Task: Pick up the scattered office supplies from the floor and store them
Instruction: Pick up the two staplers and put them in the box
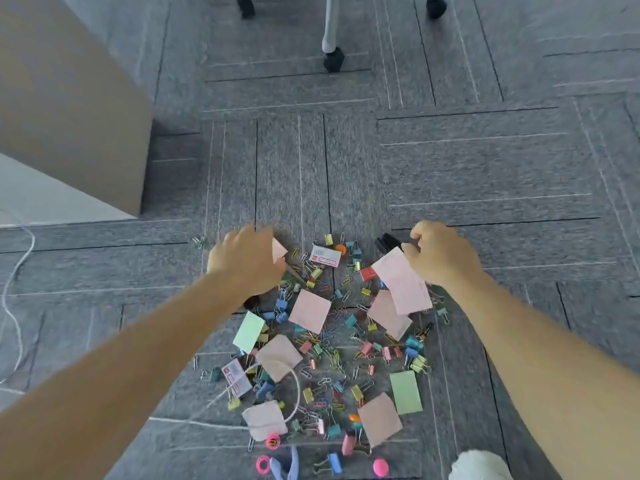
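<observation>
On the grey carpet floor (450,161) a square pink note (309,311) lies near the middle of the scattered office supplies. Around this note, on all sides, are many coloured binder clips (281,304) and paper clips (335,358), mixed with other pink and green paper sheets.

Up and to the left of the note is the left hand (246,259). Its grip is closed, with the fingers curled on a small pink sheet (278,251) that sticks out beside the fingertips. Up and to the right of the note is the right hand (441,252). Its grip pinches the top corner of a larger pink sheet (403,280), which hangs tilted over another pink sheet on the floor.

Straight above the note, between the two hands, lies a white staple box (324,257). A second staple box (236,377) lies below the note, to the left. Far up and to the left of the note stands a beige cabinet (69,98).
</observation>
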